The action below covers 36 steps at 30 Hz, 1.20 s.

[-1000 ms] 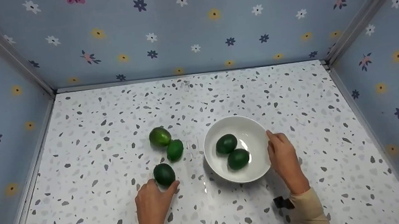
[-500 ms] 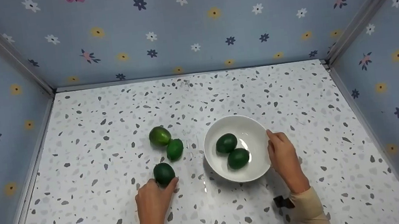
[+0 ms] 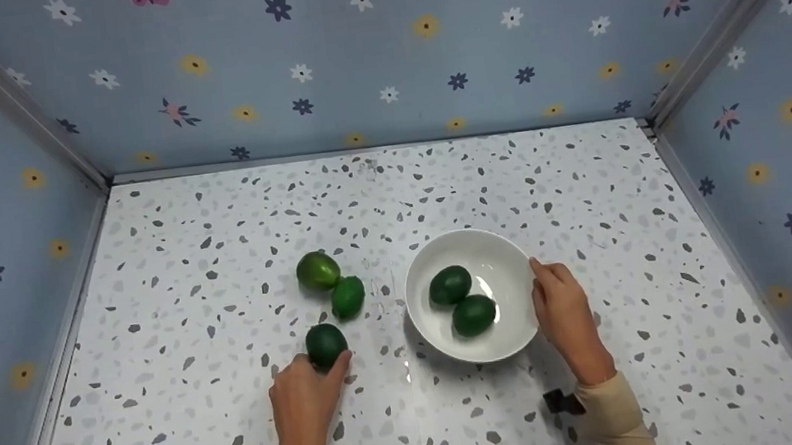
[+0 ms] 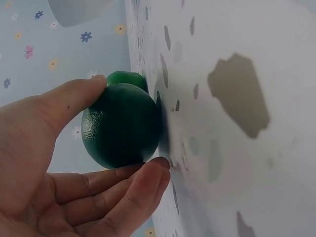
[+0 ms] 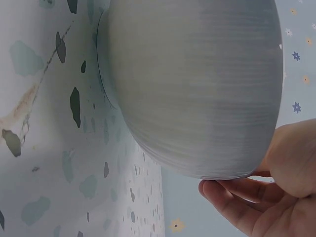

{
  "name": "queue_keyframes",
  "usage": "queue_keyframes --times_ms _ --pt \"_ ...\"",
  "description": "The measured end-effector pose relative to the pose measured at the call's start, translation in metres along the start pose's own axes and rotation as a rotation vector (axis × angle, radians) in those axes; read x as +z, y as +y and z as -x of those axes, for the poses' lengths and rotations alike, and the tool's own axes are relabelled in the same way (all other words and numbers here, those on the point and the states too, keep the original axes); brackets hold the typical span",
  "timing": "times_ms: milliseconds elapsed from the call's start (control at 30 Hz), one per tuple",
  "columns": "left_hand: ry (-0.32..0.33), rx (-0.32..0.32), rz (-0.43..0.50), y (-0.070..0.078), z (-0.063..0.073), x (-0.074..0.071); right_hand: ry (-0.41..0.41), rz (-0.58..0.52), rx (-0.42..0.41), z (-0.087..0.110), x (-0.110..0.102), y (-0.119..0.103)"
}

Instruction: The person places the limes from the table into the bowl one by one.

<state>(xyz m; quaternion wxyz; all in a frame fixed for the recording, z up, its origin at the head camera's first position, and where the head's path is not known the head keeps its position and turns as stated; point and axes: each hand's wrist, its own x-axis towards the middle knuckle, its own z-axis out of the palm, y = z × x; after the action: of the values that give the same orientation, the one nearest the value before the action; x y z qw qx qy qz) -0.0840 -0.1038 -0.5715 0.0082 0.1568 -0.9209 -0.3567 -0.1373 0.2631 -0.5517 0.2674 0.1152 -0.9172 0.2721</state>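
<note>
My left hand [image 3: 304,400] holds a dark green, egg-shaped fruit [image 3: 326,344] between thumb and fingers. In the left wrist view the thumb touches one side of this fruit [image 4: 123,126], and the fingertips lie along the other, close to the tabletop. My right hand [image 3: 566,315] grips the right rim of a white bowl [image 3: 512,276]. Inside the bowl lie two dark green fruits, an upper one [image 3: 450,285] and a lower one [image 3: 474,315]. Seen from the right wrist, fingers rest against the outer wall of the bowl [image 5: 197,89].
Just beyond the held fruit, a larger mottled green fruit [image 3: 317,271] touches a smaller bright green one [image 3: 348,297]. The speckled white tabletop [image 3: 186,294] is bounded at the back and both sides by blue flowered walls [image 3: 375,51].
The left thumb has drawn in slightly against the dark green fruit. The right hand, the bowl and the other fruits stay where they were.
</note>
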Motion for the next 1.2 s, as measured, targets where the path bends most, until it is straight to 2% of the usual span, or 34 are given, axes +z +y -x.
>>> queue_keyframes --times_ms 433,733,967,1200 --pt "0.021 0.035 0.053 -0.001 0.001 -0.001 -0.025 0.008 0.025 0.001 0.0 -0.001" --pt "0.023 0.059 0.063 0.009 0.0 -0.005 -0.023 0.0 0.021 0.0 -0.001 -0.001" --pt "0.061 0.158 0.068 0.02 -0.001 -0.006 -0.025 -0.006 0.019 0.0 -0.002 -0.001" --pt "0.068 0.253 0.072 0.033 -0.003 -0.008 -0.031 -0.011 0.034 0.0 -0.002 -0.001"
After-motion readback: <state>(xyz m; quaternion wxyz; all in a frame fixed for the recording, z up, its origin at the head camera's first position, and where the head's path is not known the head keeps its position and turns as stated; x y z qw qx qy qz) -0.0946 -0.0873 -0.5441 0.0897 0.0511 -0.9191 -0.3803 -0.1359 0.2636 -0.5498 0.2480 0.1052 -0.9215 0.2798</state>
